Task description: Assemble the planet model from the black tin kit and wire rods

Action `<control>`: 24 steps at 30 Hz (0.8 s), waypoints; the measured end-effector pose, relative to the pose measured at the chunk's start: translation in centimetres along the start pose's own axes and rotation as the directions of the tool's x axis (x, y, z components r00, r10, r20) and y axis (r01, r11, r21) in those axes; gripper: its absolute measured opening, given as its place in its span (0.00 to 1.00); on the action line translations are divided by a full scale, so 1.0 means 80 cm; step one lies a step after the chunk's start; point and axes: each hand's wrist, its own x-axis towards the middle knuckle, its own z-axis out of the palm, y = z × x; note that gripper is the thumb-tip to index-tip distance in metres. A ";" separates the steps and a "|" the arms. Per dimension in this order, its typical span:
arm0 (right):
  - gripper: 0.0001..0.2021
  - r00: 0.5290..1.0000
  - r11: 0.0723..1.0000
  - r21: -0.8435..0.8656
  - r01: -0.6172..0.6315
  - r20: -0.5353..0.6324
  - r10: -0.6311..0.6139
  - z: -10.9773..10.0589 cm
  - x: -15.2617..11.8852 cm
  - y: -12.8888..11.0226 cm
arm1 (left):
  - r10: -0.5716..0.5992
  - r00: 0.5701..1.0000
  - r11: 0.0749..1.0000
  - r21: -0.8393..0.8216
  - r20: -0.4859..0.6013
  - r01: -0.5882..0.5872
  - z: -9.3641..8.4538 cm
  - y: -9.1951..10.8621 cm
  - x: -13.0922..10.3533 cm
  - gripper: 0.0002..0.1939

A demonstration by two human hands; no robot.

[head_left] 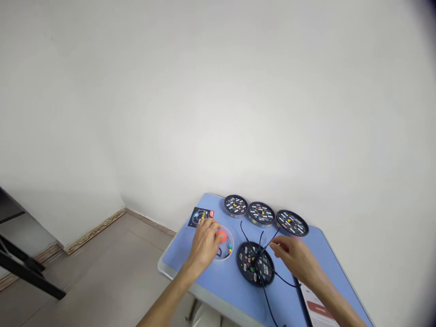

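Observation:
My left hand (206, 243) is over a round clear tray (232, 235), its fingers closed on an orange ball (221, 235). Several small coloured beads (230, 249) lie along the tray's inner edge. My right hand (293, 255) pinches one of the dark rods (270, 240) that spread out from the middle of a round black base (245, 277). The base is printed with small planets and white labels. Other rods reach outward over its edge, one bending toward the table's front.
Three round black printed discs (261, 212) stand in a row along the table's back edge, by the wall. A dark printed card (195, 218) lies at the left. Partly under my right arm is a tablet (316, 309) with a lit screen. A black-legged piece of furniture (30, 272) stands at far left.

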 end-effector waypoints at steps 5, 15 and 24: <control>0.17 0.975 0.974 0.058 0.220 -0.036 -0.218 0.009 -0.071 -0.044 | -0.094 0.990 0.988 0.132 0.104 0.080 -0.013 -0.058 -0.004 0.08; 0.14 0.969 0.964 -0.104 0.245 0.028 -0.244 0.118 -0.065 -0.104 | -0.133 0.970 0.985 0.131 0.202 0.108 0.005 -0.062 -0.013 0.10; 0.15 0.987 0.888 -0.439 0.140 -0.007 -0.159 0.152 0.005 -0.125 | -0.101 0.980 0.993 -0.036 0.169 0.109 0.011 -0.078 -0.013 0.15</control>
